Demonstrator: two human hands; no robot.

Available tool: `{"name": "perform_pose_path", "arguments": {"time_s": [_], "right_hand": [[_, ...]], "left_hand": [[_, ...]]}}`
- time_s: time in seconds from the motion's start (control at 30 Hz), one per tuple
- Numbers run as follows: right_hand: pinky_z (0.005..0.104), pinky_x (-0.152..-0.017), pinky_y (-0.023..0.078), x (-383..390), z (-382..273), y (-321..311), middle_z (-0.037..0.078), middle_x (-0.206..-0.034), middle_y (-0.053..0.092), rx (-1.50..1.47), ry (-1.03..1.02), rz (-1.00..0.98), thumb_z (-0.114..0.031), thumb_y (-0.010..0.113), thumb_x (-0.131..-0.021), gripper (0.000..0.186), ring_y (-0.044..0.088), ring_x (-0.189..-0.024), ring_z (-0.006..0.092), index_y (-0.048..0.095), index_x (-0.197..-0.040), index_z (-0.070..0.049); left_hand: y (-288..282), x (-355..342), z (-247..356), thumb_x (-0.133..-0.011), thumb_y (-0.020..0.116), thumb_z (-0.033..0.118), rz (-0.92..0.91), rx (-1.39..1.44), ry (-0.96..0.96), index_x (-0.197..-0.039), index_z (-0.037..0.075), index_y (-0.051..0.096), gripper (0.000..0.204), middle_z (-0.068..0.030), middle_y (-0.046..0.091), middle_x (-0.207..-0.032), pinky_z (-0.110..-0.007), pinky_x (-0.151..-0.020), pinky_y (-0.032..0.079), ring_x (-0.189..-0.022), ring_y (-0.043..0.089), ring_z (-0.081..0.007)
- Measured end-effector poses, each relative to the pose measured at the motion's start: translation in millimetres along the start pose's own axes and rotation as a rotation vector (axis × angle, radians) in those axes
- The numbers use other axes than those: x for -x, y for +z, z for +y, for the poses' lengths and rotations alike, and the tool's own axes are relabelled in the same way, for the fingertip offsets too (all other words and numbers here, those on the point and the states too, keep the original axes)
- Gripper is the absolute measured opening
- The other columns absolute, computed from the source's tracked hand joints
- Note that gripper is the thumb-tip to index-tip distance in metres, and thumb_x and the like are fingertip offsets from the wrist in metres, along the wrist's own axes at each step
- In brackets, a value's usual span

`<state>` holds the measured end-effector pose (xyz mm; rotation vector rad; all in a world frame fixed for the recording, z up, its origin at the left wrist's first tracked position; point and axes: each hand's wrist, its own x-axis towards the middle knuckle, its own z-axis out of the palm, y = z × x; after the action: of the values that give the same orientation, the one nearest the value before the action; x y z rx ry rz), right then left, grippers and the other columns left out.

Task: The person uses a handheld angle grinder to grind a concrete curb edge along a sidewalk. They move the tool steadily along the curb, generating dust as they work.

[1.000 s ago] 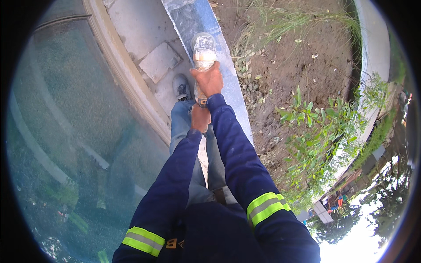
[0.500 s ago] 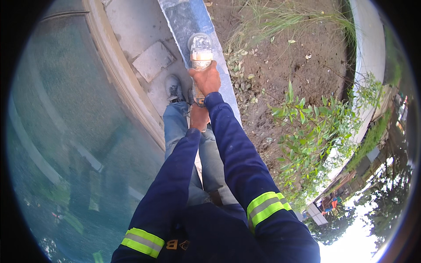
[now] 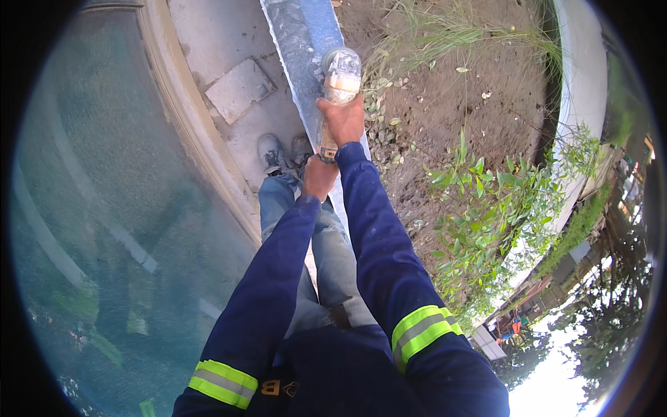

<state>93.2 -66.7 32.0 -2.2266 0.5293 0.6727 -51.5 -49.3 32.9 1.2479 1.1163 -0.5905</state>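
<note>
Both my hands hold a dusty orange-and-grey angle grinder (image 3: 342, 85) over a long grey-blue slab (image 3: 299, 43). My right hand (image 3: 344, 121) wraps round the body just behind the grinder's head. Lower down, my left hand (image 3: 319, 178) grips the rear end. The round head lies over the slab's right-hand edge, and part of a disc shows at its left side. I cannot tell whether the disc touches the stone. Pale dust coats the tool and parts of the slab.
Left of the slab, a loose square tile (image 3: 240, 90) lies on the paving by my shoes (image 3: 272, 153). A large glass pane (image 3: 111, 139) with a tan frame (image 3: 179, 104) stands further left. Soil (image 3: 458, 104) with grass and a leafy shrub (image 3: 486, 187) borders the right, before a pale curb (image 3: 582, 76).
The grinder and both hands have shifted to the right across the slab, and its head now sits at the right-hand edge. The view has moved slightly too. Both grips stay the same.
</note>
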Motion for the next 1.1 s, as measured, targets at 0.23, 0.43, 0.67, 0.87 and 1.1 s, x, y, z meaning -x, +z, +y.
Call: {"name": "perform_pose_path", "arguments": {"time_s": [0.23, 0.43, 0.67, 0.87, 1.1], "right_hand": [[0.0537, -0.094, 0.057, 27, -8, 27, 0.034, -0.108, 0.074, 0.117, -0.052, -0.108, -0.043, 0.088, -0.071, 0.088, 0.073, -0.104, 0.0495, 0.05, -0.133, 0.007], [0.0508, -0.097, 0.056, -8, -34, 27, 0.033, -0.116, 0.073, 0.129, -0.022, -0.047, -0.045, 0.091, -0.07, 0.088, 0.073, -0.109, 0.0475, 0.054, -0.129, 0.009], [0.0454, -0.094, 0.057, 3, 9, -2, 0.03, -0.114, 0.073, 0.015, 0.004, 0.03, -0.039, 0.092, -0.07, 0.084, 0.074, -0.104, 0.0422, 0.054, -0.127, 0.011], [0.0518, -0.095, 0.056, 33, 6, 18, 0.034, -0.11, 0.074, 0.143, -0.024, -0.106, -0.045, 0.088, -0.071, 0.089, 0.073, -0.106, 0.0488, 0.051, -0.132, 0.008], [0.0527, -0.095, 0.057, 11, -27, 33, 0.032, -0.111, 0.074, 0.14, -0.044, -0.082, -0.041, 0.087, -0.071, 0.082, 0.073, -0.105, 0.0481, 0.05, -0.129, 0.005]], "left_hand": [[-18, 14, -15, -0.09, 0.078, 0.024, 0.163, 0.105, 0.088, -0.089, -0.004, 0.07, 0.03, -0.0087, 0.066, -0.064, -0.039, -0.044, 0.047, -0.048, 0.064, -0.0212], [-22, -19, 11, -0.09, 0.077, 0.027, 0.091, 0.078, 0.09, -0.082, -0.005, 0.069, 0.035, -0.0123, 0.067, -0.062, -0.041, -0.045, 0.048, -0.049, 0.066, -0.0235], [3, -2, -9, -0.089, 0.078, 0.032, 0.012, -0.083, -0.011, -0.088, -0.008, 0.069, 0.041, -0.0177, 0.069, -0.066, -0.043, -0.051, 0.053, -0.054, 0.07, -0.0288], [-9, 20, -27, -0.09, 0.075, 0.02, 0.101, 0.066, 0.024, -0.1, -0.008, 0.068, 0.031, -0.0146, 0.071, -0.072, -0.039, -0.046, 0.049, -0.053, 0.068, -0.0213], [-27, -4, 2, -0.089, 0.074, 0.02, 0.156, 0.055, 0.152, -0.084, -0.005, 0.069, 0.026, -0.0088, 0.064, -0.06, -0.04, -0.045, 0.045, -0.046, 0.062, -0.0194]]}}
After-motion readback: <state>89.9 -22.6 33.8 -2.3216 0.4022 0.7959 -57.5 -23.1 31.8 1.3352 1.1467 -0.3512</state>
